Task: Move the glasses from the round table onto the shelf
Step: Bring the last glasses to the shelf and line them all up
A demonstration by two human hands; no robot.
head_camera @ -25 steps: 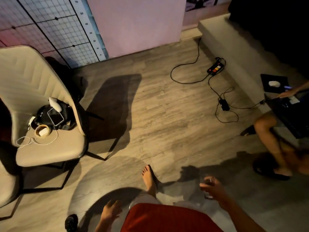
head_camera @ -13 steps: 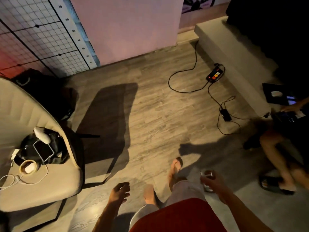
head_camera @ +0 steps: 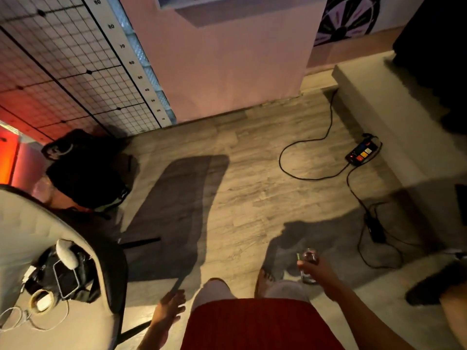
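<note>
The right hand (head_camera: 317, 270) is curled around a small clear glass (head_camera: 307, 257) and holds it in the air above the wooden floor (head_camera: 252, 173). The left hand (head_camera: 168, 311) hangs with loose, nearly straight fingers and holds nothing. Just to the left of this hand stands a beige chair (head_camera: 30, 228) with small things on its seat. Well in front of the right hand, a power strip (head_camera: 362, 153) lies on the floor.

Grey wood-plank floor (head_camera: 252, 178): a power strip (head_camera: 361, 154) lies by its right edge, with a black adapter (head_camera: 375, 229) nearer. A black bag (head_camera: 86, 178) sits at its far-left corner, and a beige chair (head_camera: 25, 223) stands at the left edge.
</note>
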